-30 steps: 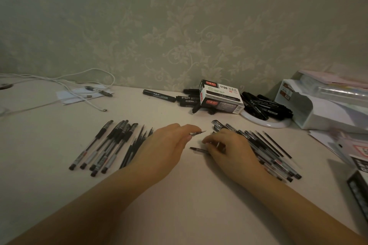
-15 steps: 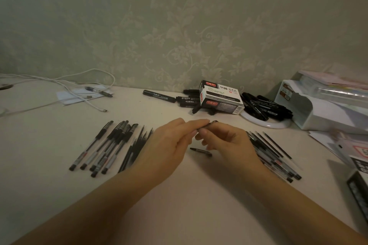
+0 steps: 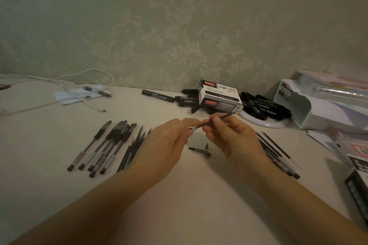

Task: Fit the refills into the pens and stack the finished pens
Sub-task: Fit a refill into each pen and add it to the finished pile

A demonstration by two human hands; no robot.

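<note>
Your left hand [image 3: 169, 141] and right hand [image 3: 233, 137] both pinch one thin refill [image 3: 217, 120] above the bench [image 3: 189, 195]. Finished pens [image 3: 103, 145] lie stacked at your left, with loose parts [image 3: 276, 151] at your right. Behind, the white dish [image 3: 264, 123] holds black markers [image 3: 262, 106], beside the marker box [image 3: 219, 95].

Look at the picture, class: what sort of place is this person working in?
Probably a home desk or small packing table against a papered wall. Clues: a marker box, a loose white cable, and rows of pens laid out by hand on the table.
</note>
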